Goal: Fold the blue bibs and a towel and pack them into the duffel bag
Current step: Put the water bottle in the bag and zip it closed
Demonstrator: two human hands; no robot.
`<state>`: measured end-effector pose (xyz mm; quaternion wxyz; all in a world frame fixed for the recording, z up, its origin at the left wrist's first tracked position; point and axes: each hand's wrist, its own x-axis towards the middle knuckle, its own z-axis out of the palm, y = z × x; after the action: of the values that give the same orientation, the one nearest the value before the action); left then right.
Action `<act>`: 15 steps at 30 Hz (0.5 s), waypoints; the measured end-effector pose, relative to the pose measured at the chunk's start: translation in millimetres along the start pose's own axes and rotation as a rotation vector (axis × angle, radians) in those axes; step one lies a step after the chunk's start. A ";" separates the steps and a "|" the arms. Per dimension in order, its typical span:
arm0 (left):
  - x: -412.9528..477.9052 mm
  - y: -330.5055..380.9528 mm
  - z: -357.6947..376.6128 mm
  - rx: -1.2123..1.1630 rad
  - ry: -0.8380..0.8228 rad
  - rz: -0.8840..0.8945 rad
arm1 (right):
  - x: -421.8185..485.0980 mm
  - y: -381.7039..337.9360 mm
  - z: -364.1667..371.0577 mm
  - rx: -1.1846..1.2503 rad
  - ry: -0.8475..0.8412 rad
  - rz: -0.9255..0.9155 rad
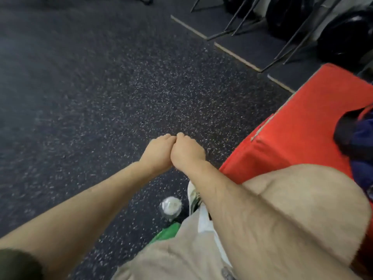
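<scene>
1. Left hand (159,152) and right hand (186,151): both curled into fists, knuckles touching, held out over the speckled floor (101,98); nothing visible in either.
2. Clear bottle (171,207): standing on the floor below the forearms.
3. Red padded box (302,126): to the right.
4. Blue fabric (361,142), with something dark beside it: lying on the box at the right edge; blurred, bib or bag cannot be told.

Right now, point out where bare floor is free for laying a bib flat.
The speckled floor is bare left of and beyond the joined hands, up to the mat edge. It is crowded near the feet: a bottle stands there, and the red block carries dark blue fabric.
</scene>
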<state>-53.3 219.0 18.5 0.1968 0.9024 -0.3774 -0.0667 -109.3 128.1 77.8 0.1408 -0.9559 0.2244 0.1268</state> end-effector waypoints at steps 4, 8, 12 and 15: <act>-32.7 -28.4 49.8 -0.123 -0.149 -0.102 | 5.9 -2.4 58.4 -0.101 -0.186 -0.055; -58.6 -42.1 97.3 -0.167 -0.320 -0.135 | 8.2 7.5 91.6 -0.211 -0.446 -0.078; -81.5 -48.1 141.9 -0.132 -0.555 -0.125 | 4.2 17.6 111.1 -0.313 -0.604 -0.059; -100.3 -51.3 166.6 -0.170 -0.613 -0.153 | 2.2 16.9 110.6 -0.336 -0.683 -0.044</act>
<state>-135.4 271.9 -157.3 0.1433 0.8463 -0.3434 -0.3813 -135.1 148.8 -29.1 0.0516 -0.8729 0.1202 0.4701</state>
